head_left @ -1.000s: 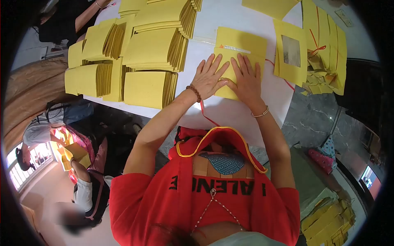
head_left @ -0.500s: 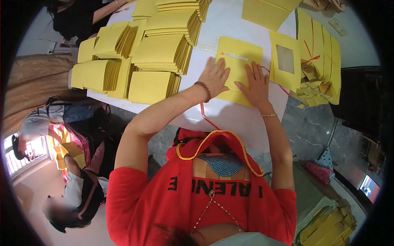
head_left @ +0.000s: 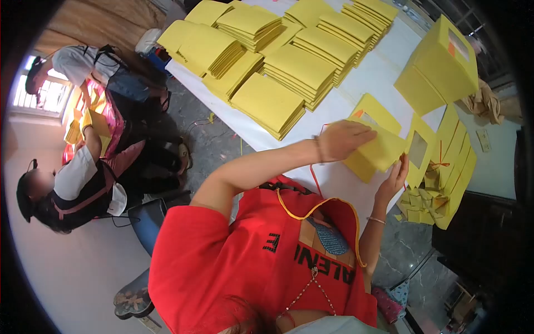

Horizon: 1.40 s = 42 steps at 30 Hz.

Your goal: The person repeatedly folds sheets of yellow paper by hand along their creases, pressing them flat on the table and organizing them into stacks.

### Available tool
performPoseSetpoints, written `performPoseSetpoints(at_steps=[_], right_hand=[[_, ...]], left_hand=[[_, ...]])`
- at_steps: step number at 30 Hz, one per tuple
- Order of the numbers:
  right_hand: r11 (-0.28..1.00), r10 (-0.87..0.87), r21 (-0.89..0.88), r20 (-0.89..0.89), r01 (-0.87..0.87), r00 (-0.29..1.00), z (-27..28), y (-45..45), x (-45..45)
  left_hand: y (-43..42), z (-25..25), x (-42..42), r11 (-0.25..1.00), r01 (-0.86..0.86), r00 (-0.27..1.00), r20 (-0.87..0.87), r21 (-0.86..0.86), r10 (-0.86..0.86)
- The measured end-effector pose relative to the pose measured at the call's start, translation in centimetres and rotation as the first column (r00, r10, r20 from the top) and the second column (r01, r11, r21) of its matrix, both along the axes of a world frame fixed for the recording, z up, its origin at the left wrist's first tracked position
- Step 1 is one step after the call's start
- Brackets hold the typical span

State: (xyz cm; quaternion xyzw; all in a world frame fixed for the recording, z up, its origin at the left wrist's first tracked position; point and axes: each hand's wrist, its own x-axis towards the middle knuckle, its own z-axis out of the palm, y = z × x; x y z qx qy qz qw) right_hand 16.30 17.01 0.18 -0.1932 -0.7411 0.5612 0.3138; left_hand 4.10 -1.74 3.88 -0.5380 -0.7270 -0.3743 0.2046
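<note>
Head view: the left hand (head_left: pixel 346 142) lies, fingers extended, on a folded yellow card (head_left: pixel 387 150); the right hand (head_left: pixel 396 175) touches its edge, grip unclear. Left of them, yellow stacks (head_left: pixel 300 68) occupy a white-topped bench (head_left: pixel 374 75) above marbled floor (head_left: pixel 397 242).

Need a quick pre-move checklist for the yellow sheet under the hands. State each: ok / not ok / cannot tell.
1. Left hand over the yellow sheet, fingers extended: ok.
2. Right hand at the sheet's right edge: ok.
3. Sheet squared with the yellow layer beneath: not ok, that layer shows past its lower-left edge.
4. Right fingers free of the windowed piece: cannot tell, they overlap or nearly meet in this view.
5. Hands off the nearest stack: ok.
6. Right-hand grip firm: cannot tell, thumb not clear.
</note>
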Motion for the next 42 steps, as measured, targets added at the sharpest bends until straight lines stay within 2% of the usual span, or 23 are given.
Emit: performPoseSetpoints(at_steps=[2, 3, 5, 6, 8, 9, 10, 12, 14, 16, 18, 20, 23, 25, 26, 27, 29, 31, 33, 36, 39, 40, 42], right_hand=[[0.985, -0.116, -0.135, -0.023, 0.112, 0.993, -0.3, -1.4, 0.4], [0.992, -0.104, -0.058, 0.061, 0.108, 0.993, -0.5, -1.9, 0.3], [0.989, -0.032, -0.143, 0.052, 0.039, 0.998, 1.3, -4.8, -0.1], [0.999, 0.018, -0.027, 0.101, -0.016, 0.995, 0.9, -5.4, -0.4], [0.977, 0.189, -0.1, 0.008, -0.188, 0.982, 0.2, -7.7, -1.2], [0.943, 0.33, 0.015, 0.081, -0.332, 0.941, -0.6, -8.3, -1.8], [0.872, 0.453, 0.118, 0.171, -0.474, 0.875, -1.0, -9.0, -2.4], [0.783, 0.61, -0.05, 0.262, -0.62, 0.748, -1.6, -12.4, -4.0], [0.745, 0.651, -0.256, 0.081, -0.615, 0.755, -3.3, -16.6, -5.3], [0.711, 0.697, -0.323, 0.203, -0.625, 0.687, -0.7, -19.1, -6.2], [0.707, 0.653, -0.003, 0.388, -0.707, 0.651, -2.1, -20.2, -6.8], [0.717, 0.644, 0.019, 0.365, -0.697, 0.672, -2.3, -20.4, -6.7], [0.737, 0.675, -0.153, 0.207, -0.658, 0.708, -2.1, -20.7, -6.7], [0.696, 0.613, 0.182, 0.353, -0.695, 0.707, -2.3, -20.6, -6.8], [0.679, 0.61, 0.196, 0.385, -0.707, 0.693, -2.1, -20.7, -6.4], [0.673, 0.676, 0.017, 0.393, -0.74, 0.623, -1.1, -20.8, -6.1], [0.629, 0.575, 0.357, 0.386, -0.691, 0.722, -2.7, -20.8, -6.2], [0.516, 0.443, 0.551, 0.484, -0.656, 0.755, 0.0, -21.2, -6.1], [0.394, 0.422, 0.67, 0.476, -0.629, 0.772, -0.4, -21.0, -6.3], [0.382, 0.388, 0.675, 0.502, -0.631, 0.773, -0.4, -21.3, -6.5], [0.315, 0.335, 0.717, 0.529, -0.621, 0.78, 0.6, -21.3, -6.2], [0.311, 0.343, 0.722, 0.521, -0.618, 0.781, 0.6, -21.3, -6.1], [0.236, 0.327, 0.727, 0.565, -0.645, 0.757, 0.6, -21.4, -5.9]], left_hand=[[-6.0, 2.9, -0.9, 0.996, -0.029, 0.997, -0.063, 0.088, 0.035], [-9.0, 4.0, -1.4, 0.993, -0.096, 0.992, -0.081, 0.075, 0.102], [-14.5, 4.0, -1.7, 0.911, -0.396, 0.894, -0.18, 0.113, 0.411], [-17.0, 2.2, -2.6, 0.867, -0.496, 0.843, -0.212, 0.048, 0.494], [-19.9, -0.7, -3.2, 0.783, -0.575, 0.814, -0.256, -0.236, 0.521], [-20.7, -2.0, -3.5, 0.746, -0.527, 0.846, -0.171, -0.407, 0.504], [-20.9, -2.4, -3.4, 0.751, -0.517, 0.852, -0.165, -0.41, 0.497], [-20.8, -2.8, -3.8, 0.702, -0.464, 0.88, -0.192, -0.541, 0.434], [-20.7, -1.6, -4.7, 0.701, -0.425, 0.902, -0.207, -0.573, 0.378], [-20.8, -1.5, -5.3, 0.701, -0.404, 0.915, -0.265, -0.588, 0.305], [-21.1, -1.5, -5.7, 0.682, -0.37, 0.929, -0.265, -0.63, 0.259], [-21.8, -1.6, -6.3, 0.602, -0.254, 0.967, -0.176, -0.757, 0.186], [-22.3, -1.0, -6.4, 0.617, -0.112, 0.987, -0.018, -0.779, 0.157], [-22.7, -2.5, -7.1, 0.555, -0.124, 0.991, -0.075, -0.822, 0.11], [-22.5, -2.7, -6.9, 0.528, -0.148, 0.989, -0.117, -0.836, 0.091], [-22.1, -2.1, -6.8, 0.436, -0.172, 0.985, -0.158, -0.883, 0.068], [-22.0, -2.7, -6.6, 0.478, -0.176, 0.984, -0.147, -0.86, 0.098], [-22.3, -2.4, -6.4, 0.548, -0.173, 0.985, -0.137, -0.819, 0.107], [-21.8, -2.0, -5.6, 0.473, -0.295, 0.955, -0.251, -0.83, 0.156], [-21.3, -2.8, -3.0, 0.457, -0.62, 0.775, -0.403, -0.638, 0.487], [-21.3, -5.6, 1.0, 0.548, -0.765, 0.618, -0.147, -0.338, 0.772], [-21.0, -6.5, 2.1, 0.64, -0.749, 0.64, 0.063, -0.173, 0.766], [-20.1, -8.2, 3.4, 0.644, -0.764, 0.47, 0.651, -0.037, 0.596]])
